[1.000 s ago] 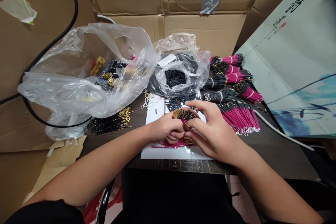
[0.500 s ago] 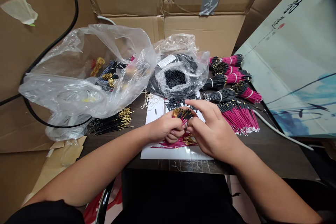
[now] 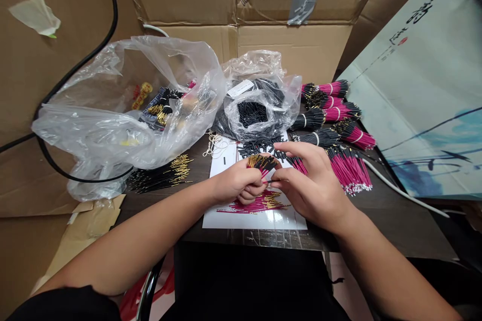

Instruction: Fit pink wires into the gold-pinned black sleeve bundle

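Note:
My left hand (image 3: 241, 180) is closed around a bunch of pink wires (image 3: 264, 164), whose black-sleeved ends with gold tips fan out above the fist. Right beside it, my right hand (image 3: 312, 185) pinches the dark end of a single pink wire (image 3: 268, 181) between thumb and a finger, its other fingers raised. Below both hands, loose pink wires with gold tips (image 3: 259, 202) lie on a white sheet (image 3: 248, 221). Short black sleeves (image 3: 252, 148) are scattered just beyond the hands.
An open plastic bag of black sleeves (image 3: 251, 113) stands behind. A larger clear bag (image 3: 98, 135) and black wires (image 3: 161, 174) are at left. Tied wire bundles (image 3: 335, 110) and loose pink wires (image 3: 350, 170) lie at right, near a white cable (image 3: 406, 193).
My right hand has shifted slightly right, away from the left fist, and a dark wire end now shows between them. The left hand keeps its grip on the bunch.

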Available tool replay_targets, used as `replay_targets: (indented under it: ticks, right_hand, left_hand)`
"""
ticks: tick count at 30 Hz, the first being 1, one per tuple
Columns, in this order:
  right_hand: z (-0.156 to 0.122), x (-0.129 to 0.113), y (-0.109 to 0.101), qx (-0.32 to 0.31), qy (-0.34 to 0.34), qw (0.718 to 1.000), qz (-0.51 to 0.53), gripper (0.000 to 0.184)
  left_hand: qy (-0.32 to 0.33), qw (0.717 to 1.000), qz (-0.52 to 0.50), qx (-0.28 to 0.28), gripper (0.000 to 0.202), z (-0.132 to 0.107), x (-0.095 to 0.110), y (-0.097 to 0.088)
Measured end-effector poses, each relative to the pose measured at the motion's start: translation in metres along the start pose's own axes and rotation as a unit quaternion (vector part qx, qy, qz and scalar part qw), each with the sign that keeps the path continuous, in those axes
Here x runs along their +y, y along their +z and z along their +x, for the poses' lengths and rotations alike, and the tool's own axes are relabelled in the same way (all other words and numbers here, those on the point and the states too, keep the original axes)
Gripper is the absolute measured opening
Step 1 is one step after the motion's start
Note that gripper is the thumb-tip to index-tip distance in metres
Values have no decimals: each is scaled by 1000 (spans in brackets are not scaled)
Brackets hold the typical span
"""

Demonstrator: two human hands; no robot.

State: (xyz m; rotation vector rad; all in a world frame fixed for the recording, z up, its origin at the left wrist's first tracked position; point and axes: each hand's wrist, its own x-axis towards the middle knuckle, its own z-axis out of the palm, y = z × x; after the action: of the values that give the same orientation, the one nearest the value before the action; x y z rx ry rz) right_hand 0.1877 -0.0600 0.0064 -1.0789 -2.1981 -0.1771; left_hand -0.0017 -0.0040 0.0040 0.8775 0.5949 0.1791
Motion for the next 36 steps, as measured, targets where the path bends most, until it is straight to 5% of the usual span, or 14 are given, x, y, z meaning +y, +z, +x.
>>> replay_targets:
  ticks: [10,18,23,31,36]
  right_hand:
    - [0,0,-6,-35,3,999,12,8]
    - [1,-1,-6,-5,31,999,23,10]
    - [-1,-5,-3,17,40,998,40,6]
    - [-2,-5,0,83,74,991,69,20]
    - [-2,-5,-2,124,92,981,117,26]
  left_hand:
    - [-12,999,27,-22,22,0,-1,-2]
    - [-16,997,55,-59,5,-1,-5,-6]
    - [-11,996,56,-68,13,-3,-6,-3]
    - [63,980,179,-53,25,-7,1,6]
    - [148,934,324,2,36,-6,3,12]
